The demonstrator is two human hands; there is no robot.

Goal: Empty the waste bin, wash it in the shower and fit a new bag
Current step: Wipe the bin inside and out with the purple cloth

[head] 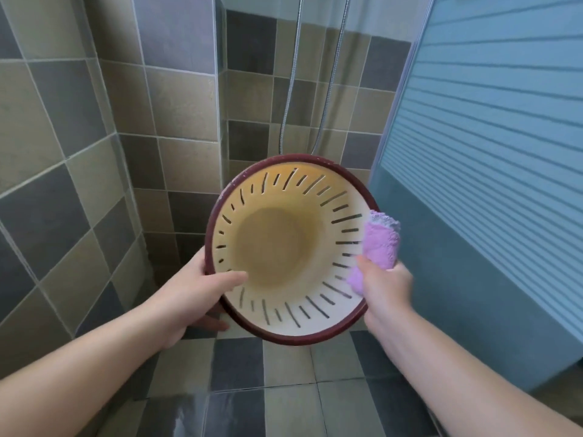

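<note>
Currently mid-wash, judging by layout. Waste bin [284,250] held in the air over the shower floor [284,373], mouth tipped toward the camera, probably so the whole inside can be seen and reached. No bag fitted; inside cream with slotted walls, base stained brownish, rim dark red. Left hand [202,291] grips near-left rim, thumb inside the wall, fingers underneath: steadies and angles the bin. Right hand [383,285] clenched round a folded pink cloth [380,244], cloth pressed against the inner wall at the right rim, placed for wiping. Shower hose [334,74] hangs behind, against the tiled wall [79,121]. Frosted blue panel [489,152] at right. No running water visible. Base stain apparently not yet dealt with.
</note>
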